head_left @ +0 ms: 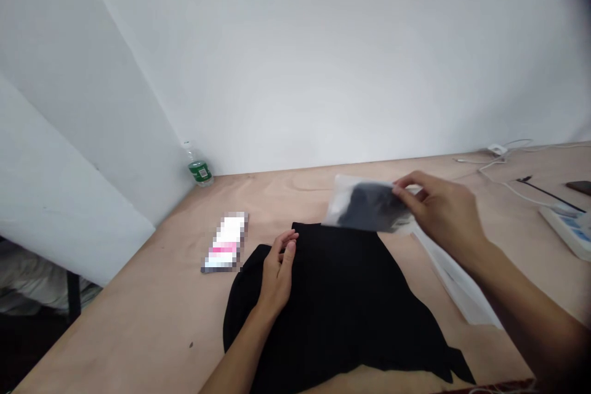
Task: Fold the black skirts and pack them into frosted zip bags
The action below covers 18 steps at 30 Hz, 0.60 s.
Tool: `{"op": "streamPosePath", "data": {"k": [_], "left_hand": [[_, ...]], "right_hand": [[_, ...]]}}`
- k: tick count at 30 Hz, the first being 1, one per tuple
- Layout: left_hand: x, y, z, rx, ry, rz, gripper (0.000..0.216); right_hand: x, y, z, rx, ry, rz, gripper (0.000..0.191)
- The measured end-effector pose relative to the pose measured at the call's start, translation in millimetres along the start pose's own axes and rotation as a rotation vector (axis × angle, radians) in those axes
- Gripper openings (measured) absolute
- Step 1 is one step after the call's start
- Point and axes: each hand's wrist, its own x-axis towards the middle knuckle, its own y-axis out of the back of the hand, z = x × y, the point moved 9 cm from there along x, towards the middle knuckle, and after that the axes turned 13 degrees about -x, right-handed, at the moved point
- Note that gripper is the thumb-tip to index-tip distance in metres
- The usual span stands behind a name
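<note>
The black garment (337, 301) is found spread flat on the plywood table (138, 326), nearest the wearer. The left hand (277, 271) is rested on it, open, with nothing gripped. A clear plastic bag (364, 206) with dark contents is pinched firmly by the right hand (443, 215), held just above the garment's far edge, a secure grip. A white sheet (457, 277) is seen beside the garment's right edge, a blurred packet (224, 243) just left, and a water bottle (199, 167) well beyond.

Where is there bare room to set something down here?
Bare plywood lies left of the black garment, below the pixelated package, and along the back edge between the water bottle and the cables. It is crowded at right, around the power strip and white sheet.
</note>
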Motion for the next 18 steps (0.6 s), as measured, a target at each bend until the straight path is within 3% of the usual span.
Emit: {"op": "streamPosePath", "data": {"k": [2,4,9,12,18], "left_hand": [[-1,-2,-1,-0.001,0.012,-0.017,0.033],[-2,-4,-1,0.002,0.017,-0.030,0.032],[-3,-7,-1,0.041,0.017,-0.045,0.029],[-2,-8,2,0.080,0.013,-0.055,0.027],[-1,-10,0,0.135,0.034,-0.066,0.024]], "right_hand": [[12,-1,22,0.032,-0.107,0.079,0.011],[14,-17,40,0.123,-0.169,0.134,0.010],[-3,-102,63,0.259,-0.201,0.057,0.015],[-16,-135,70,0.260,-0.210,0.011,0.014],[-23,-145,73,0.237,-0.203,-0.049,0.013]]}}
